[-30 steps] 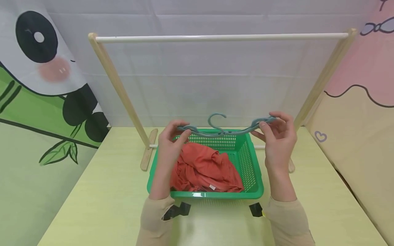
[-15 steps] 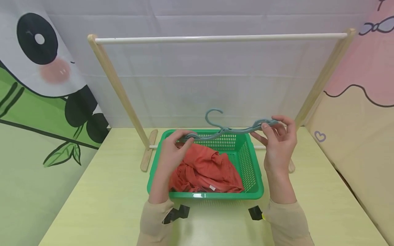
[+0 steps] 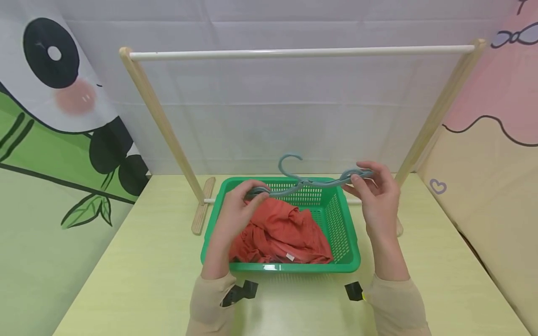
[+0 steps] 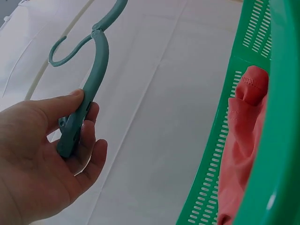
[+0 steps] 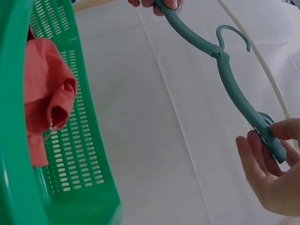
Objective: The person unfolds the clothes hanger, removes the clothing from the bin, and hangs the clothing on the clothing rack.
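Observation:
A teal folding clothes hanger (image 3: pixel 317 183) is held up over the far side of the green basket, its hook pointing up. My left hand (image 3: pixel 235 210) pinches one end between thumb and fingers. At the other end my right hand (image 3: pixel 378 198) grips the arm the same way, a bit higher than the left. In the right wrist view the hanger (image 5: pixel 234 89) bends at a jointed middle beside the hook. Below, a crumpled red garment (image 3: pixel 290 228) with a small white tag lies in the basket (image 3: pixel 294 267).
Behind the basket stands a rack with a white top rod (image 3: pixel 302 52) and slanted wooden posts (image 3: pixel 161 121). Its wooden foot (image 3: pixel 203 205) rests on the pale yellow table (image 3: pixel 138 270). White cloth (image 3: pixel 269 126) hangs at the back, with painted panels on both sides.
The left end of the hanger has dropped a little and moved right, so the hanger tilts up to the right. Latest, the right hand has shifted slightly left and down. The garment stays put.

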Demonstrator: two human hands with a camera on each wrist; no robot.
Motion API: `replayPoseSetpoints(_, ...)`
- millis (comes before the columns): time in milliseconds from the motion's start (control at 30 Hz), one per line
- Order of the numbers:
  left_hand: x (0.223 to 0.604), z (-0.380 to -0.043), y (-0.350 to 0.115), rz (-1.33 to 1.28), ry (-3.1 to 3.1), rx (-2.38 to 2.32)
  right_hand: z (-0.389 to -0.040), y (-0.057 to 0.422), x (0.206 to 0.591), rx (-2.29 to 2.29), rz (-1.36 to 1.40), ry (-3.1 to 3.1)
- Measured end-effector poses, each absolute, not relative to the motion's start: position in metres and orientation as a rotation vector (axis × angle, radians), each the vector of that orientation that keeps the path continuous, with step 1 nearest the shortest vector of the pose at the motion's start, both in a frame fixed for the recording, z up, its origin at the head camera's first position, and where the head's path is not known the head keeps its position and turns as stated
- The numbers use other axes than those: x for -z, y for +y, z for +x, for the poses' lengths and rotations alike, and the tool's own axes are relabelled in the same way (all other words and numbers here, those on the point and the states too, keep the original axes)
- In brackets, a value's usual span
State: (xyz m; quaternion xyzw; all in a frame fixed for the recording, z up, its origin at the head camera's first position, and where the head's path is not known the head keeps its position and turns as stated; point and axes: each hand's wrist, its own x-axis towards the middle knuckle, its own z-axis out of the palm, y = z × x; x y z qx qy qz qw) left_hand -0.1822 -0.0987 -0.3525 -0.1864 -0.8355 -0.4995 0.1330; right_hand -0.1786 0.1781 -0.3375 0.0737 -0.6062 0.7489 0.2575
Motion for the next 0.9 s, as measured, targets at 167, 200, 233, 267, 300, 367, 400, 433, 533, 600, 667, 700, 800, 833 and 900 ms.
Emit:
replayPoseSetpoints(167, 0.352, -0.1825, -0.1025, -0.546, -2.42, 1.405, -0.177, 0.1827, 0.3416, -1.549, 0.228, -2.028)
replayPoseSetpoints(200, 0.3515, -0.1822, -0.1031, -0.545, -2.423, 1.395, -0.1766, 0.183, 0.3422, -1.474, 0.229, -2.063)
replayPoseSetpoints(233, 0.3507, -0.182, -0.1037, -0.545, -2.426, 1.389, -0.1763, 0.1831, 0.3426, -1.41, 0.23, -2.086)
replayPoseSetpoints(267, 0.3504, -0.1819, -0.1042, -0.545, -2.429, 1.384, -0.1761, 0.1831, 0.3429, -1.349, 0.23, -2.102)
replayPoseSetpoints(300, 0.3501, -0.1815, -0.1048, -0.543, -2.432, 1.38, -0.1762, 0.1831, 0.3431, -1.293, 0.234, -2.11)
replayPoseSetpoints(367, 0.3495, -0.181, -0.1058, -0.539, -2.437, 1.383, -0.1767, 0.183, 0.3434, -1.196, 0.26, -2.111)
replayPoseSetpoints(400, 0.3493, -0.1807, -0.1063, -0.54, -2.44, 1.383, -0.1771, 0.1831, 0.3437, -1.151, 0.274, -2.109)
replayPoseSetpoints(433, 0.3492, -0.1804, -0.1068, -0.542, -2.442, 1.383, -0.1775, 0.1833, 0.3439, -1.115, 0.292, -2.104)
replayPoseSetpoints(533, 0.3481, -0.1795, -0.1077, -0.547, -2.441, 1.392, -0.1786, 0.1843, 0.3447, -1.057, 0.333, -2.082)
replayPoseSetpoints(600, 0.3472, -0.1791, -0.1079, -0.551, -2.433, 1.406, -0.1789, 0.1851, 0.3453, -1.049, 0.34, -2.077)
replayPoseSetpoints(667, 0.3462, -0.179, -0.1081, -0.54, -2.42, 1.432, -0.1786, 0.1853, 0.346, -1.047, 0.331, -2.092)
replayPoseSetpoints(700, 0.3456, -0.1788, -0.1079, -0.535, -2.41, 1.445, -0.1783, 0.1851, 0.3464, -1.048, 0.321, -2.104)
replayPoseSetpoints(800, 0.3451, -0.1788, -0.1077, -0.512, -2.382, 1.487, -0.1773, 0.1838, 0.3469, -1.053, 0.291, -2.148)
replayPoseSetpoints(833, 0.345, -0.1787, -0.1075, -0.505, -2.373, 1.499, -0.177, 0.1832, 0.3471, -1.057, 0.282, -2.161)
replayPoseSetpoints(900, 0.3455, -0.179, -0.107, -0.494, -2.359, 1.511, -0.1769, 0.182, 0.3475, -1.071, 0.269, -2.176)
